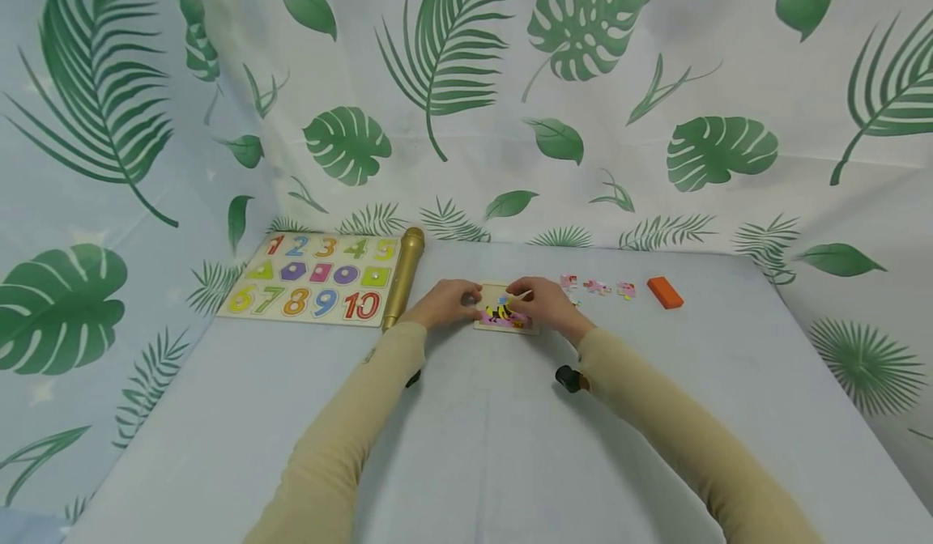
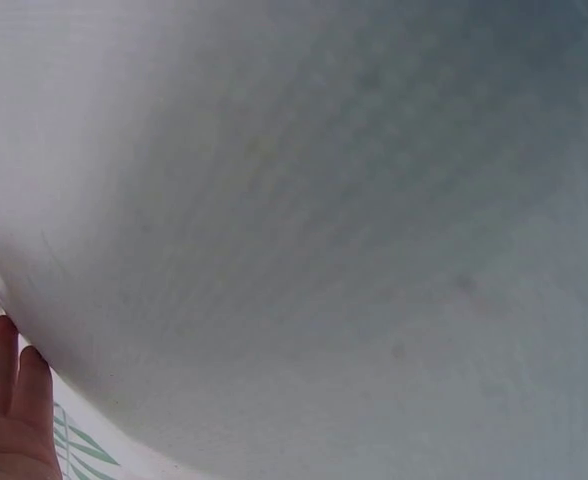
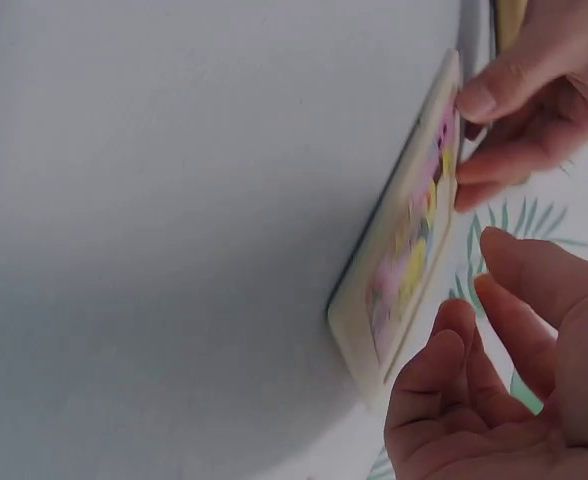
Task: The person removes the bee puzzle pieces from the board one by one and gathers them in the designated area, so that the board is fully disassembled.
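A small wooden jigsaw board [image 1: 503,327] with a bee picture lies before me on the table. My left hand [image 1: 446,303] holds its left edge, thumb and fingertips at the rim. Over the board's right side is my right hand [image 1: 547,301], its bent fingers spread apart near the picture. In the right wrist view, no piece shows between the right hand's fingers [image 3: 519,350], and the board [image 3: 374,345] appears edge-on with the left hand [image 3: 539,100] at its far end. The left wrist view catches only some left fingers [image 2: 19,400] at its corner.
Loose pink jigsaw pieces [image 1: 598,286] lie right of the board, then an orange block [image 1: 665,293]. At the left are a number puzzle board [image 1: 306,278] and a gold microphone-shaped stick [image 1: 403,278]. A leaf-print cloth [image 1: 481,163] hangs behind the table [image 1: 481,431].
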A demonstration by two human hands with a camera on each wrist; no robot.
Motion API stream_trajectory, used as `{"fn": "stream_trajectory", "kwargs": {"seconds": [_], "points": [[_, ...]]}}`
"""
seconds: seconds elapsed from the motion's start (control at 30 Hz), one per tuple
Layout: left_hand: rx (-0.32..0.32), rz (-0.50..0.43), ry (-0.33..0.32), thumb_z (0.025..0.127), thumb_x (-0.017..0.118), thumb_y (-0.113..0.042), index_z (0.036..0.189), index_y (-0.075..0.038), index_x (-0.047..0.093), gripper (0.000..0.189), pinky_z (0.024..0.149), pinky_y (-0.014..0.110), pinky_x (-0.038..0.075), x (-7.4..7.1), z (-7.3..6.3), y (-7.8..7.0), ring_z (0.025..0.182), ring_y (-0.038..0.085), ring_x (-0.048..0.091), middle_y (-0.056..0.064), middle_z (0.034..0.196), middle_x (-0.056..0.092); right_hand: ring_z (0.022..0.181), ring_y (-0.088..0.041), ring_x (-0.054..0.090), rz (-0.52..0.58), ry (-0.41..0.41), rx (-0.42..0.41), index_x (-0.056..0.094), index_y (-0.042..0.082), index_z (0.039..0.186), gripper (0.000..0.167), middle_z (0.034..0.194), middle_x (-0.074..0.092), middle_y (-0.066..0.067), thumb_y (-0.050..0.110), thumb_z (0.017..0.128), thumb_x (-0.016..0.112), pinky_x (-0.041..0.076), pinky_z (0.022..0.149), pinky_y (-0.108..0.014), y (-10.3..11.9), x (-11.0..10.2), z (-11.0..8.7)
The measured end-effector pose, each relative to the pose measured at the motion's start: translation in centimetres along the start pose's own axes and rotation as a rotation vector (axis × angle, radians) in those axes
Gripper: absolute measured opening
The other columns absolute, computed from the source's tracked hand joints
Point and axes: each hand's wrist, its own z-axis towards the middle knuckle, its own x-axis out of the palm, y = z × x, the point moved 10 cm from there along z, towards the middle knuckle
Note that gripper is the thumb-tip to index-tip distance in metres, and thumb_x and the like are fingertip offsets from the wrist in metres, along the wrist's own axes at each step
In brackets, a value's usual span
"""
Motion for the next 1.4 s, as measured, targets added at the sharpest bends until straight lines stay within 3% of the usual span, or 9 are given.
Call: {"fn": "stream_trajectory", "kwargs": {"seconds": [0.3,0.7,0.97,1.4], "points": [[0.025,0.010,-0.001,0.089,0.074,-0.025,0.117,-0.003,0.067,0.036,0.111,0.033,0.037,-0.1,0.1,-0.2,0.129,0.022,0.051,0.008,0.134,0.060,0.112,-0.029,0.052,-0.054,0.010,0.049,0.062,0.004,0.125,0.033,0.124,0.057,-0.014,0.018,0.095,0.065,0.044,0.104,-0.044,-0.1,1.3,1.1],[0.006,-0.004,-0.002,0.088,0.075,-0.023,0.117,-0.003,0.067,0.035,0.111,0.033,0.038,-0.2,-0.3,-0.4,0.128,0.023,0.052,0.008,0.133,0.061,0.111,-0.030,0.050,-0.166,0.017,-0.027,0.065,0.003,0.123,0.031,0.123,0.055,-0.017,0.014,0.094,0.065,0.042,0.105,-0.047,0.6,1.7,1.5],[0.001,-0.012,-0.004,0.088,0.075,-0.024,0.117,-0.003,0.067,0.037,0.111,0.034,0.037,-0.2,-0.3,-0.4,0.128,0.023,0.052,0.008,0.132,0.061,0.112,-0.031,0.048,-0.167,0.034,-0.022,0.062,0.003,0.128,0.035,0.125,0.050,-0.019,0.015,0.095,0.064,0.041,0.106,-0.048,0.8,1.9,1.3],[0.046,0.020,-0.016,0.088,0.075,-0.023,0.115,-0.002,0.068,0.036,0.109,0.034,0.040,-0.2,-0.3,-0.6,0.127,0.024,0.053,0.009,0.134,0.060,0.111,-0.031,0.049,-0.194,0.019,-0.053,0.061,0.005,0.128,0.035,0.123,0.055,-0.017,0.014,0.094,0.064,0.042,0.104,-0.048,1.1,1.8,1.0]]}}
